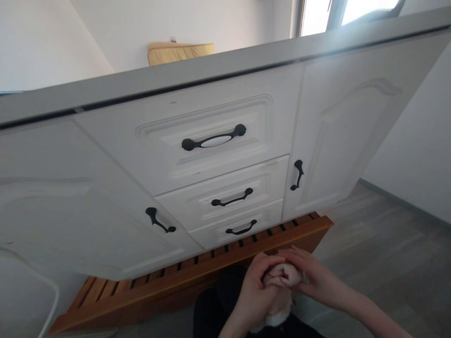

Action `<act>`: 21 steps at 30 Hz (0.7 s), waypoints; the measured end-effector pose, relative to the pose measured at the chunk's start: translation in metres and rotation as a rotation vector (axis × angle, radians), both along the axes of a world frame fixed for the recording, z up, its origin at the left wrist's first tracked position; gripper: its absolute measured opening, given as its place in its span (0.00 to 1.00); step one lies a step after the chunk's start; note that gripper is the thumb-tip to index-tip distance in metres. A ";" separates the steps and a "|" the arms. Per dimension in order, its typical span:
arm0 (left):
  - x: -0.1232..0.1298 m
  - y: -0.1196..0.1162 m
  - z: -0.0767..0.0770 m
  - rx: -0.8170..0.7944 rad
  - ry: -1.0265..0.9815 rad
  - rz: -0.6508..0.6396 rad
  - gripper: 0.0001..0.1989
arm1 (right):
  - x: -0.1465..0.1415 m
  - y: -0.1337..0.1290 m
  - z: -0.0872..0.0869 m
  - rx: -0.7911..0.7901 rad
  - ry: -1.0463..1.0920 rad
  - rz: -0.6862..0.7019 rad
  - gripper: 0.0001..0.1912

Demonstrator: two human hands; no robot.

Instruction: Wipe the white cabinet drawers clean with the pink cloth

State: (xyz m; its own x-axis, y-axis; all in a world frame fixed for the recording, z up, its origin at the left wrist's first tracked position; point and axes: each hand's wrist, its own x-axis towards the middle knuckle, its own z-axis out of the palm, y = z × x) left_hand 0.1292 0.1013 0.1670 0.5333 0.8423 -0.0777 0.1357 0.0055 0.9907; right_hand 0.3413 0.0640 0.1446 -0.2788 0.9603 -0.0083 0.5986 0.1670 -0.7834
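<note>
A pale cloth with thin red lines (284,273) is bunched or rolled up between my two hands at the lower middle of the head view. My left hand (255,286) wraps round its left side, fingers curled over the top. On the right side my right hand (313,274) closes over the cloth, its fingertips near those of my left hand. A looser white part of the cloth (276,317) hangs below. Dark clothing lies beneath.
A white cabinet (116,155) with black-handled drawers and doors stands ahead under a grey countertop (225,67). At its foot is a slatted wooden bench (197,271). A yellowish board (181,53) shows beyond the counter, and grey floor (391,263) lies at the right.
</note>
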 end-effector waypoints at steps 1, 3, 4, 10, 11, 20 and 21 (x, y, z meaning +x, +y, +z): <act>-0.001 -0.001 -0.001 -0.020 -0.023 0.020 0.25 | -0.001 0.000 0.007 -0.055 0.047 0.000 0.20; -0.004 -0.003 -0.006 -0.098 -0.078 0.016 0.29 | -0.002 -0.001 0.020 -0.128 0.140 -0.006 0.12; -0.005 -0.005 -0.010 -0.145 -0.097 -0.001 0.30 | -0.001 -0.002 0.026 -0.146 0.175 -0.009 0.11; -0.006 -0.011 -0.015 -0.381 -0.155 -0.192 0.16 | 0.022 0.008 0.033 -0.325 0.438 0.003 0.12; -0.005 -0.011 -0.013 -0.440 -0.222 -0.198 0.18 | 0.026 0.009 0.028 -0.392 0.594 -0.012 0.17; 0.001 -0.011 -0.039 -0.626 -0.408 0.113 0.30 | 0.014 -0.024 -0.035 -0.989 1.347 -0.116 0.49; -0.001 -0.010 -0.042 -0.644 -0.390 0.089 0.32 | 0.014 -0.027 -0.038 -1.008 1.318 -0.126 0.47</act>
State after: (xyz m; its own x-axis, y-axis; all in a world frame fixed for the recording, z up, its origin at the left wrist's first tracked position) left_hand 0.1281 0.0909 0.1249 0.5554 0.7354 -0.3883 -0.2522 0.5939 0.7640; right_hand 0.3553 0.0370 0.1071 -0.5236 0.7321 -0.4357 -0.5478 -0.6810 -0.4859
